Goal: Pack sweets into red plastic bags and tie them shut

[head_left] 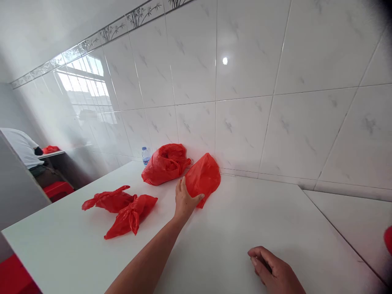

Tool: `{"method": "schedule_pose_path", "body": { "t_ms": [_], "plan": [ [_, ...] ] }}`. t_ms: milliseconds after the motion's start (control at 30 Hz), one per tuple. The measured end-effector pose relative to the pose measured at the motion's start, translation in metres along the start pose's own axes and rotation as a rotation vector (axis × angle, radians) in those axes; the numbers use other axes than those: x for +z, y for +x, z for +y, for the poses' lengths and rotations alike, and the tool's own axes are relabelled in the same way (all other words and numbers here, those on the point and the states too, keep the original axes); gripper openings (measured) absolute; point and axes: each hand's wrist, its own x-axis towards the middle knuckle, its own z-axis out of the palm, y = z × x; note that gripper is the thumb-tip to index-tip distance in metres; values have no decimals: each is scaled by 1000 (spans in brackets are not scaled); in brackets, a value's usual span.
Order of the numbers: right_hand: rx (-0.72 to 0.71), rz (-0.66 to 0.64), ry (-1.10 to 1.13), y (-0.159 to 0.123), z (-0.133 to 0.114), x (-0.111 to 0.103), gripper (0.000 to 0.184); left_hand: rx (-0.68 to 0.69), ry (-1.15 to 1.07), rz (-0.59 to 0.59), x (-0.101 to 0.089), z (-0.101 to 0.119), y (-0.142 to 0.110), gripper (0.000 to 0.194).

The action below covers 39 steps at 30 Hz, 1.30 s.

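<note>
You're facing glossy white marbled wall tiles under a bamboo-pattern border, with a bright window reflected in them and a red stool at far left.

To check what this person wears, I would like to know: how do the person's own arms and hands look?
The left hand and the right hand are bare, with no gloves. The left forearm shows no sleeve, watch or bracelet, and no cables or markings. Only the right hand and its wrist are in view.
</note>
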Motion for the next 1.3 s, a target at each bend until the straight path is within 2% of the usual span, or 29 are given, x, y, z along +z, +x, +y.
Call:
{"method": "schedule_pose_path", "body": {
  "t_ms": [67, 167, 367, 533, 733, 900, 967, 1067, 1133, 1233, 1300],
  "plan": [
    [2, -25, 0, 1, 0, -2, 32, -100, 16, 45, 14, 1, 7, 100],
    [3, -41, 17, 2, 1, -3, 32, -164, 8, 53, 20, -3, 12, 91],
    [-8, -68, 27, 5, 7, -2, 28, -171, -115, 81, 14, -11, 6, 73],
    [-40, -32, 18, 2, 7, -1, 26, -102, -245, 86, 14, -1, -8, 61],
    [-375, 147, -2, -3, 1, 1, 22, -21, -394, -36, 24, 22, -39, 39],
    [-719, 274, -210, -1, 2, -7, 22, 50, -494, -224, 34, 41, -66, 32],
    [-789, 311, -299, 0, 4, -9, 26, 32, -590, -338, 37, 46, -74, 32],
    [-764, 361, -399, 3, 12, -8, 27, -32, -737, -521, 38, 52, -83, 31],
    [-702, 413, -480, 7, 20, -8, 27, -35, -746, -576, 37, 55, -85, 27],
    [-570, 462, -624, 15, 29, -15, 36, -8, -693, -555, 33, 57, -83, 21],
    [-393, 399, -662, 17, 30, -26, 36, -22, -669, -498, 30, 56, -79, 19]
  ]
}}
